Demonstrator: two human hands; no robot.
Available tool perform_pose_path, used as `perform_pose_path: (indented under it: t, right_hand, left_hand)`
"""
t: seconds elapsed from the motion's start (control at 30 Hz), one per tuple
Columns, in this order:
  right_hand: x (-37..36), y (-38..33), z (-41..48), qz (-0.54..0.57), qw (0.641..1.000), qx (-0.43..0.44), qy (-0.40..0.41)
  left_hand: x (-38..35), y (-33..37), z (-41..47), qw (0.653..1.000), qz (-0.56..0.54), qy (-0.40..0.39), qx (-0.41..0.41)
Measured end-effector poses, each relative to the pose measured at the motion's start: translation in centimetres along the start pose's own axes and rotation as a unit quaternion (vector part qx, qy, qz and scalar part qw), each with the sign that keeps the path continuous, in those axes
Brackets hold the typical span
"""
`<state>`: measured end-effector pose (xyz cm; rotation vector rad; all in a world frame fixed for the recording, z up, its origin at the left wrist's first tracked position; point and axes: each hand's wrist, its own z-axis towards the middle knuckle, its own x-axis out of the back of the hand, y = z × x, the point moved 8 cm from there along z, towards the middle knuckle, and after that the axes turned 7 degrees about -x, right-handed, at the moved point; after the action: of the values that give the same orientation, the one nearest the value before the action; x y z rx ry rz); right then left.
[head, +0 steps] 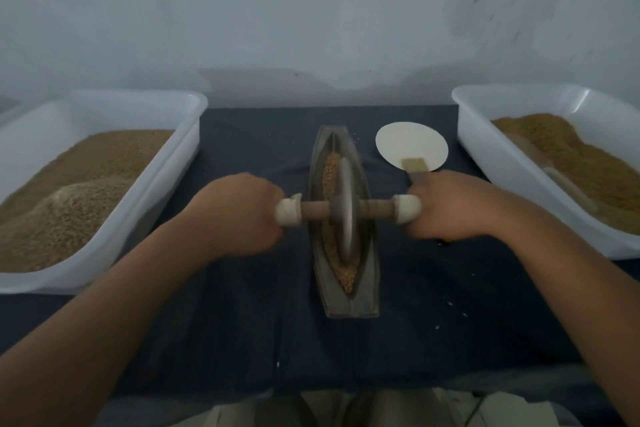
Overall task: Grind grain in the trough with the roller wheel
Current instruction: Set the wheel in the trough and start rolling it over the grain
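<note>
A dark boat-shaped trough lies lengthwise in the middle of the table, with brown grain along its groove. The grey roller wheel stands upright in the groove near the trough's middle, on a wooden axle with pale end caps. My left hand grips the axle's left end. My right hand grips its right end. The wheel looks slightly blurred.
A white tub of brown grain stands at the left, and another white tub of grain at the right. A round pale scoop with a handle lies behind my right hand. A dark cloth covers the table, with a wall behind.
</note>
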<state>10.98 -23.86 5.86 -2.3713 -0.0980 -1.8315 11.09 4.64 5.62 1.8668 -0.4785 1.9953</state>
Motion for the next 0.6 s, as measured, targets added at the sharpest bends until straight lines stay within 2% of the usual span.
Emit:
perform_pose_path:
  t: [0.07,0.13,0.23,0.3,0.43,0.53,0.6]
  right_hand:
    - [-0.1,0.3,0.1,-0.003,1.000,-0.010,0.020]
    - [0.8,0.4,1.2,-0.036,0.992,-0.030,0.121]
    - [3.0,-0.5,3.1,-0.058,0.947,-0.023,0.316]
    - [4.1,-1.2,4.3,-0.067,0.930,-0.016,0.360]
    - [4.5,-0.8,4.9,-0.072,0.954,-0.031,0.289]
    - [2.1,-0.2,2.9,-0.046,0.993,-0.010,0.106]
    - [0.7,0.0,1.1,-0.016,1.000,0.003,0.001]
  left_hand:
    - [0.1,0.1,-0.1,0.999,0.021,0.027,0.007]
    - [0.0,-0.5,1.4,0.997,0.041,0.045,0.042]
    - [-0.2,-2.4,5.0,0.993,0.034,0.055,0.102]
    - [-0.1,-3.3,6.6,0.991,0.016,0.067,0.118]
    - [-0.2,-2.6,5.8,0.995,-0.014,0.039,0.096]
    - [-0.8,-1.4,1.9,0.999,-0.012,0.006,0.042]
    - [-0.6,-0.6,-0.4,1.000,-0.009,0.021,0.018]
